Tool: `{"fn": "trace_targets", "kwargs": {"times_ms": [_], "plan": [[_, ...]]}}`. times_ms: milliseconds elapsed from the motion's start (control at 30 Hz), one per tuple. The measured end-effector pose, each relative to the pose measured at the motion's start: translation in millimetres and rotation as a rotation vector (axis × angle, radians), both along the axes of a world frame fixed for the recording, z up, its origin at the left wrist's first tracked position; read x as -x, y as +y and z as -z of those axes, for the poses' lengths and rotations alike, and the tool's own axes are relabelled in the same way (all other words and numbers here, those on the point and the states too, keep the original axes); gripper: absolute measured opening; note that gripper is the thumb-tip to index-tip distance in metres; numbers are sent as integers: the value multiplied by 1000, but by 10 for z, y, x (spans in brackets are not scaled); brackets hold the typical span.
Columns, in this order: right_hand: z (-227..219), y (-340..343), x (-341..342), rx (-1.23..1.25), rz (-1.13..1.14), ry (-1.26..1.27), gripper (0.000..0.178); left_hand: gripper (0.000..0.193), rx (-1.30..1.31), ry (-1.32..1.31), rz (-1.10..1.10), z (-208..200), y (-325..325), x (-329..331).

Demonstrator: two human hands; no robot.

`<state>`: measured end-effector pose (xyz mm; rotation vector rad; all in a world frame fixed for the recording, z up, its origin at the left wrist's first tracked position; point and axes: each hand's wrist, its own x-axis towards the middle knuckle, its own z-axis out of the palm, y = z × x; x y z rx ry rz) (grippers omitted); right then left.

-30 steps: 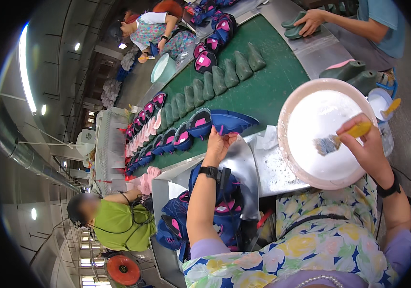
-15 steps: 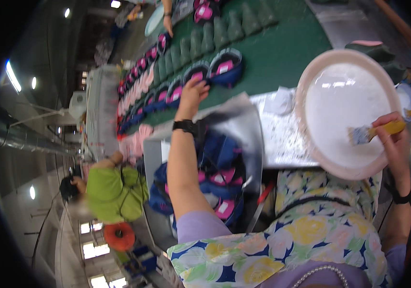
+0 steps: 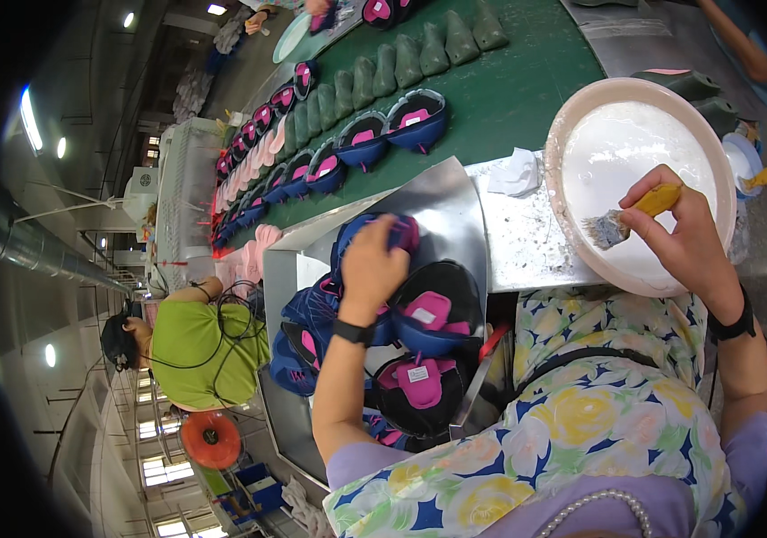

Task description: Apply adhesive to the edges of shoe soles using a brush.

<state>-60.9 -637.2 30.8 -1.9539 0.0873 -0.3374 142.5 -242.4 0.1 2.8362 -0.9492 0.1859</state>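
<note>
My left hand (image 3: 372, 273) is down in the metal bin, its fingers closed on a blue-and-pink shoe upper (image 3: 404, 235). Other blue shoe uppers with black lining and pink insides, such as a shoe upper (image 3: 433, 309) beside the hand, lie heaped in the bin. In my right hand (image 3: 684, 233) is a paintbrush (image 3: 657, 203) with a yellow handle, its whitened bristles pointing left. It hovers over a pale pink basin (image 3: 555, 193) of white liquid (image 3: 634, 148).
A green table (image 3: 509, 99) carries rows of blue shoe uppers (image 3: 417, 124) and dark green foot-shaped lasts (image 3: 408, 61). The metal bin (image 3: 459, 193) stands at its near edge. Crumpled white paper (image 3: 515, 172) lies left of the basin. A person in green (image 3: 208, 350) works at left.
My left hand has moved from the row of uppers on the table down into the bin. My right hand has lifted and shifted left with the brush.
</note>
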Motion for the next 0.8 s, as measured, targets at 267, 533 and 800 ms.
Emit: {"fn": "trace_targets", "kwargs": {"times_ms": [267, 533, 800], "plan": [[188, -78, 43, -26, 100, -29, 15, 64, 841, 525, -677, 96, 292, -255], [308, -115, -74, -14, 193, -35, 18, 57, -338, -327, 481, -125, 228, -91], [277, 455, -314, 402, -205, 119, 21, 56, -721, 284, 541, -460, 159, -50]]}}
